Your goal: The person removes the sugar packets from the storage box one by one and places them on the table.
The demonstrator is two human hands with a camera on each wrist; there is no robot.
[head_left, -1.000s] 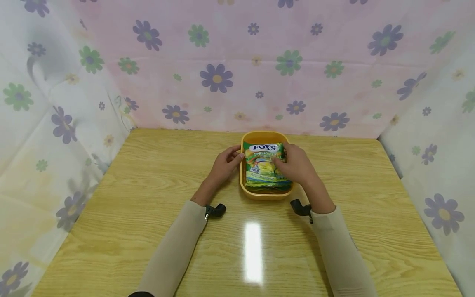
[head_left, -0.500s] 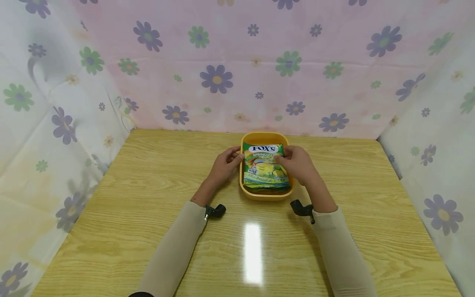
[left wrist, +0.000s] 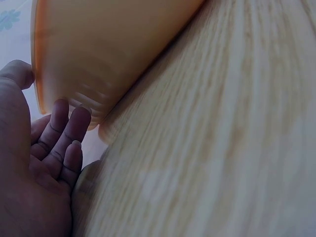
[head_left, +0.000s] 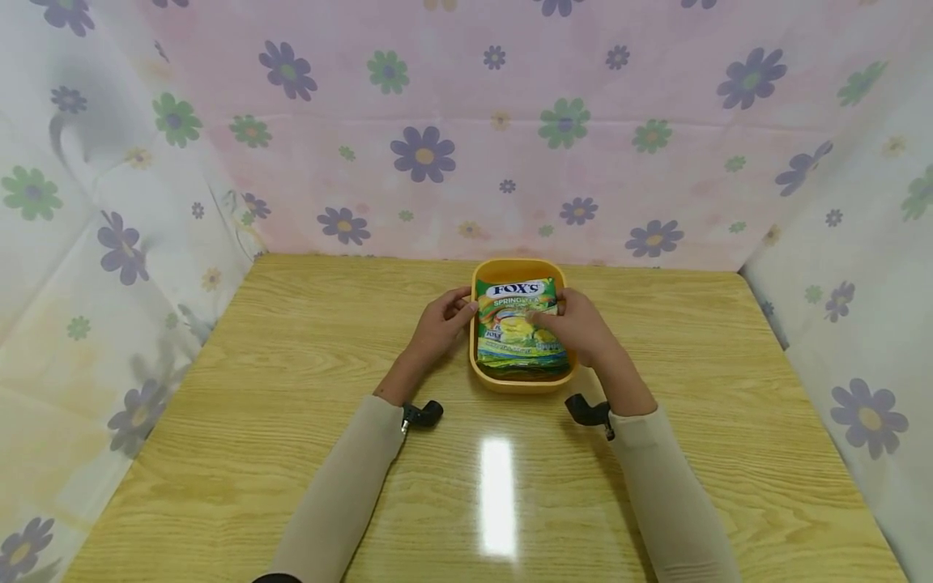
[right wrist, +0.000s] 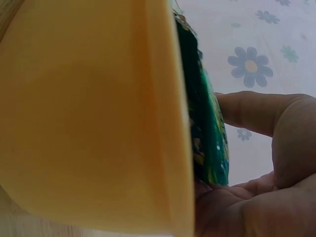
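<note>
Fox's packet (head_left: pixel 510 344) lies in a yellow tub (head_left: pixel 525 387) at the far middle of a wood-grain table (head_left: pixel 306 348) below flowered cloth (head_left: pixel 481 105), glossy green and yellow, pinched by the right hand (head_left: pixel 585 330), the left hand's (head_left: pixel 440 324) loosely bent fingers touching the tub.

Green FOX'S packet (head_left: pixel 513 336) face-up in yellow tub (head_left: pixel 523 388)

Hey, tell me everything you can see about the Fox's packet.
The packet is shiny green, apparently plastic film, with FOX'S on a white patch, SPRING TEA below, and yellow pictures. It lies face up inside the yellow tub and rises partly above it, lettering upright in the head view. The right hand grips its right edge, thumb on the front. Its underside is hidden.
</note>
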